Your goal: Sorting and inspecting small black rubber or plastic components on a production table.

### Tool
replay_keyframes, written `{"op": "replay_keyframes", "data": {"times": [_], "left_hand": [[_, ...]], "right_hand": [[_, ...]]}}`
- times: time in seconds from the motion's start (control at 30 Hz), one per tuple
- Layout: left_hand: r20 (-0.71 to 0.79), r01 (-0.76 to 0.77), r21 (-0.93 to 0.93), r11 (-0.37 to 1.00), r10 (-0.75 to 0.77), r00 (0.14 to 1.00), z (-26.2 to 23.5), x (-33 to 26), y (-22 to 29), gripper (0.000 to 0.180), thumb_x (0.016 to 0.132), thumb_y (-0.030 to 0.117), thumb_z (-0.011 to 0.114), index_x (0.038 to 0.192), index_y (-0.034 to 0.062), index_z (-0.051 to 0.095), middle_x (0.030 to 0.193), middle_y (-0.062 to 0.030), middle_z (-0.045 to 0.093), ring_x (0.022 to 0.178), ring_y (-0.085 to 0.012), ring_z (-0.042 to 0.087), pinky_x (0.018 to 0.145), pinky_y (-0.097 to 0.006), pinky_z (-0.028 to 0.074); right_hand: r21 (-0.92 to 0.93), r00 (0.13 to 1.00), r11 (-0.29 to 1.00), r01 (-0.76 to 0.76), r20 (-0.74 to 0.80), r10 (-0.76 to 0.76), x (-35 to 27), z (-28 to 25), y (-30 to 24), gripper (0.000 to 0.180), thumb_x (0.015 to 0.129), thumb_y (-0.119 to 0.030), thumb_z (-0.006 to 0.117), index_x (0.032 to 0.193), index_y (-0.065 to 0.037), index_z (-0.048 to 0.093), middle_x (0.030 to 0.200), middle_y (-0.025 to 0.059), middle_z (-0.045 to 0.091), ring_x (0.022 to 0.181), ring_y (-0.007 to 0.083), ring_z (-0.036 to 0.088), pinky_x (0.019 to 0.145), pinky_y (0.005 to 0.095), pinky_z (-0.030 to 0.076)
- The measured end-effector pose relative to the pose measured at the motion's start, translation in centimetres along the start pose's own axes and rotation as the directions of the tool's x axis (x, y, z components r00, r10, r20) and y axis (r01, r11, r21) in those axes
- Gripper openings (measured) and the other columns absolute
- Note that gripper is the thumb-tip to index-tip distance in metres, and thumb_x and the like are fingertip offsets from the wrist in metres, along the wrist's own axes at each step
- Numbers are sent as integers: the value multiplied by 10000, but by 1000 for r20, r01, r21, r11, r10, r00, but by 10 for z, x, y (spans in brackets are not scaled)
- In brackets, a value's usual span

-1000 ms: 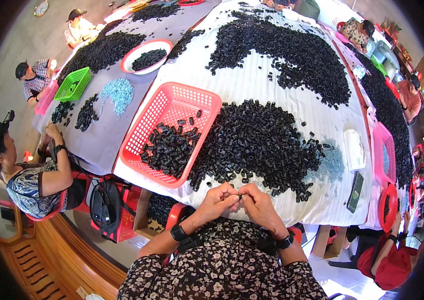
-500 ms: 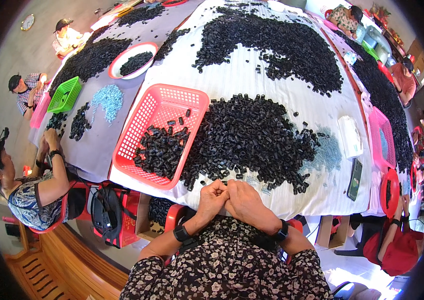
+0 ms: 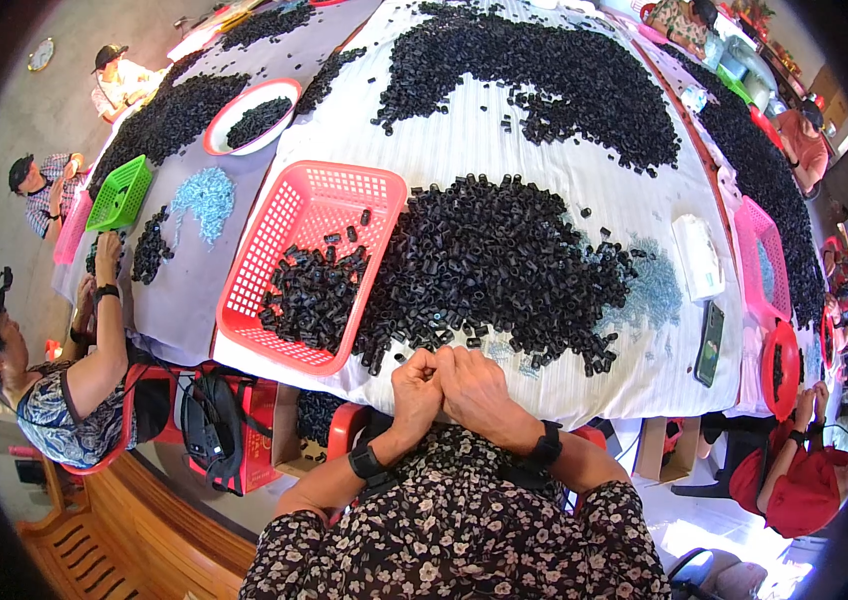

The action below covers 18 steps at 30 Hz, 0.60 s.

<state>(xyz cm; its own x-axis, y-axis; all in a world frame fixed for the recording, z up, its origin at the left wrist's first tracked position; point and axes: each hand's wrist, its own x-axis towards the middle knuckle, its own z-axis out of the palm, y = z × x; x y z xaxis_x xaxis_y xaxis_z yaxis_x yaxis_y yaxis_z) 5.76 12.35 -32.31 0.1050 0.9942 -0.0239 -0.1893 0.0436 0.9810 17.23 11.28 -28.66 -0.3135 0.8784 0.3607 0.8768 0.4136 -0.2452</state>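
My left hand [image 3: 417,395] and my right hand [image 3: 481,390] meet fingertip to fingertip at the near edge of the white cloth [image 3: 594,395]. Both are closed in a pinch; what sits between the fingers is hidden or too small to name. Just beyond them spreads a large pile of short black plastic tubes [image 3: 484,265], a few loose ones lying close to my fingertips. Left of the pile, a pink-red perforated basket [image 3: 236,300] holds more of these tubes. At the pile's right edge lie many small translucent bluish pieces [image 3: 656,290].
A phone [image 3: 710,345] and a white packet [image 3: 698,257] lie to the right. Beyond them stand a pink basket [image 3: 747,235] and a red bowl [image 3: 770,380]. A person [image 3: 54,400] sits at left, near a green basket [image 3: 120,195]. A backpack [image 3: 212,425] is below the table edge.
The view has shifted slightly, moving the scene left and up. My hands stay pinched together with a small change in finger pose. The person at left has reached farther forward.
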Motion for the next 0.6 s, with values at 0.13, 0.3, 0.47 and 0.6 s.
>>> {"op": "replay_keyframes", "data": {"times": [0.13, 0.3, 0.47, 0.6], "left_hand": [[-23, 103, -73, 992, -105, 994, -2, 3, 3, 124, 871, -13, 591, 773, 31, 528, 694, 17, 554, 621, -20, 477, 541, -180, 395], [80, 208, -258, 944, -193, 978, -8, 3, 4, 53, 884, -5, 571, 843, 6, 541, 748, -43, 613, 650, -74, 573, 598, -206, 466], [121, 259, -263, 929, -234, 965, -7, 5, 10, 60, 892, 16, 565, 836, 10, 546, 765, -68, 626, 647, -99, 584, 608, -230, 477], [162, 306, -318, 898, -266, 950, -12, 6, 4, 65, 899, 47, 568, 853, 3, 556, 777, -100, 642, 654, -141, 608, 621, -264, 511]], "right_hand": [[134, 997, 990, -44, -53, 51, 3, 3, 4, 230, 714, -101, 581, 907, -36, 475, 763, 101, 517, 677, 245, 555, 567, 338, 470], [491, 999, 871, -8, 33, -9, -2, -9, 18, 239, 823, -63, 572, 1034, 8, 487, 883, 202, 563, 815, 379, 581, 687, 426, 479], [633, 985, 758, -157, 156, 73, 1, -20, 21, 209, 864, -64, 537, 1054, -1, 479, 878, 229, 553, 804, 409, 576, 686, 422, 470], [622, 942, 719, -311, 302, 146, 6, -32, 18, 212, 877, -51, 500, 1087, -23, 486, 835, 218, 584, 793, 407, 594, 682, 415, 478]]}}
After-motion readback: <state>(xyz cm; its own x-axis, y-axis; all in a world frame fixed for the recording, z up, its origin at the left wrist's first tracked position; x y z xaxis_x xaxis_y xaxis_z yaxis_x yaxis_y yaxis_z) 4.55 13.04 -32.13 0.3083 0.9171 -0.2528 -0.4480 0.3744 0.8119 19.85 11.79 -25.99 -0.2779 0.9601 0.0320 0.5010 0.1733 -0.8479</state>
